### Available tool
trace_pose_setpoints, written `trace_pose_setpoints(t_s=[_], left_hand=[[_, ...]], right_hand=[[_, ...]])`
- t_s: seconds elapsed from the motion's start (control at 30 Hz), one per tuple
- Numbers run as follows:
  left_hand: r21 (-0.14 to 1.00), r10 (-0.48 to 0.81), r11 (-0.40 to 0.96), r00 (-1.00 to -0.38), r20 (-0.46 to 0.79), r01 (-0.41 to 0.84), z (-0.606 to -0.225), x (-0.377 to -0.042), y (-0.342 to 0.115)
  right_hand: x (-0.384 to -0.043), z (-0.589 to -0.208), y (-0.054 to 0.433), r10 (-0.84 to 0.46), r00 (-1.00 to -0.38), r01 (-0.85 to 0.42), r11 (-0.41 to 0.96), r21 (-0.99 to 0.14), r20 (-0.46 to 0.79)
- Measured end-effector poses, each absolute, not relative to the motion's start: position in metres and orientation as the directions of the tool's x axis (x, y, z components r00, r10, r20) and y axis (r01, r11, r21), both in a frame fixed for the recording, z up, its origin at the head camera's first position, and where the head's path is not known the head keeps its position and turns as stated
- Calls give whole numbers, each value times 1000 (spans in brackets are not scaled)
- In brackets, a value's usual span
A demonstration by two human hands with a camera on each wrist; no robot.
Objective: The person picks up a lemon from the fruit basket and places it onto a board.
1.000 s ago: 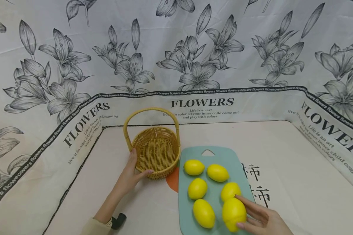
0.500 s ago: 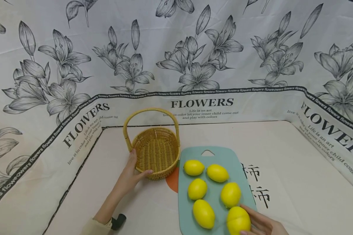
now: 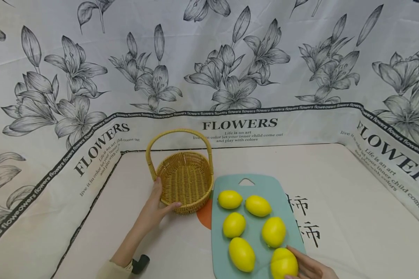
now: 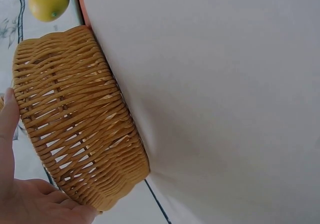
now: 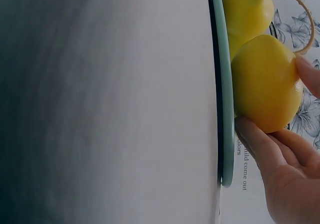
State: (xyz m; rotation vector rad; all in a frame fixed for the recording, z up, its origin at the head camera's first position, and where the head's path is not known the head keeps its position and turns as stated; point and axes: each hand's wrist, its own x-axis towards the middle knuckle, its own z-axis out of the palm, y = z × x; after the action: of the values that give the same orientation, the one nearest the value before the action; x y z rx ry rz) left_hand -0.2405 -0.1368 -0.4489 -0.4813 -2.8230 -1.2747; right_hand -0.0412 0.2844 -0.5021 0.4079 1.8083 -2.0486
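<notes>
My left hand (image 3: 154, 211) holds the round wicker basket (image 3: 186, 182) by its near left side, thumb at the front rim and fingers along the wall. Nothing lies inside the basket, and its hooped handle stands up. At the near right corner of the teal cutting board (image 3: 246, 190), my right hand (image 3: 310, 268) grips a yellow lemon (image 3: 284, 263). In the right wrist view, thumb and fingers sit on opposite sides of that lemon (image 5: 267, 82), which is right at the board's surface. Several other lemons (image 3: 242, 254) lie in two rows on the board.
Left of the board, a dark strap end (image 3: 141, 264) shows at my left sleeve. An orange printed spot (image 3: 205, 215) and black printed characters (image 3: 309, 232) mark the pale tabletop (image 3: 363, 193). Flower-printed cloth (image 3: 241, 128) encloses the back and sides.
My right hand has moved the lemon a little right and toward me, away from the lemon behind it, down to the board. The left hand and basket have stayed put.
</notes>
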Motion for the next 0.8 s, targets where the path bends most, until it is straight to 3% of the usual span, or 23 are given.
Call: trace_pose_setpoints(t_s=[0.5, 0.8], left_hand=[[734, 277, 615, -950, 143, 290, -448, -240, -138], [731, 273, 620, -952, 140, 285, -448, -239, -138]], right_hand=[[-42, -494, 265, 197, -890, 428, 45, -903, -412], [-40, -495, 269, 206, -886, 441, 99, -892, -415]])
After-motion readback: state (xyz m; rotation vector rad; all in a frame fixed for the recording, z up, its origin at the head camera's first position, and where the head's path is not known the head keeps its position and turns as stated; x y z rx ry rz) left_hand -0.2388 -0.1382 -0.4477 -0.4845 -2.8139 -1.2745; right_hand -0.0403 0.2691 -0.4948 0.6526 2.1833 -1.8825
